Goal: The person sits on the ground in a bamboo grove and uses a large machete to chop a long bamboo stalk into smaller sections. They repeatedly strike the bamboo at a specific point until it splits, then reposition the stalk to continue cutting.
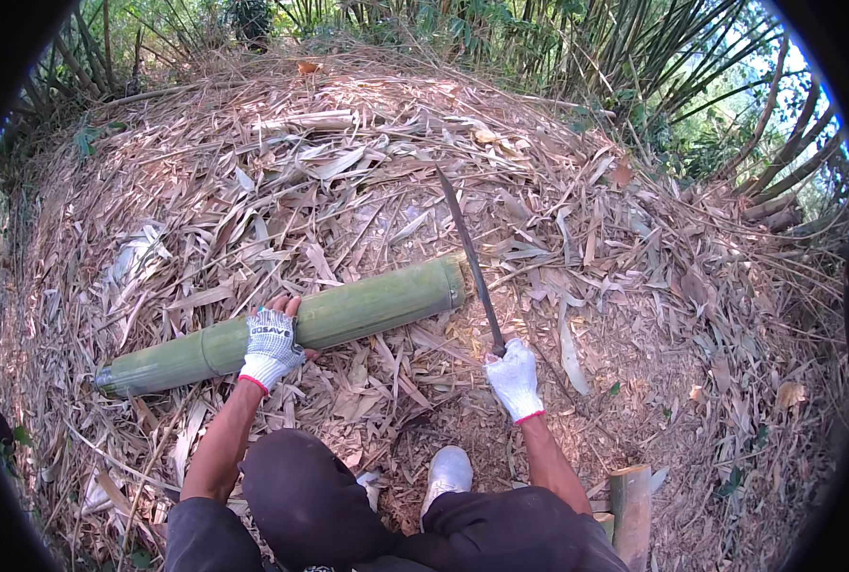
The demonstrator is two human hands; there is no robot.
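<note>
A thick green bamboo section (377, 307) lies slantwise on the leaf-strewn ground in front of me, its right end higher in the view. My left hand (274, 345), in a white knit glove with bare fingertips, is wrapped over its middle. In my gloved right hand (514, 379) is a machete (472, 257), gripped near its lower end. The long dark blade points up and away, just beyond the bamboo's right end; whether it touches that end I cannot tell. The handle is mostly hidden in my fist.
Dry bamboo leaves (348, 167) cover the ground around. A short cut bamboo piece (631, 515) stands by my right forearm. My white shoe (447, 471) is close below the bamboo section. Bamboo clumps (672, 57) grow along the far edge, with thick stems (791, 162) at the right.
</note>
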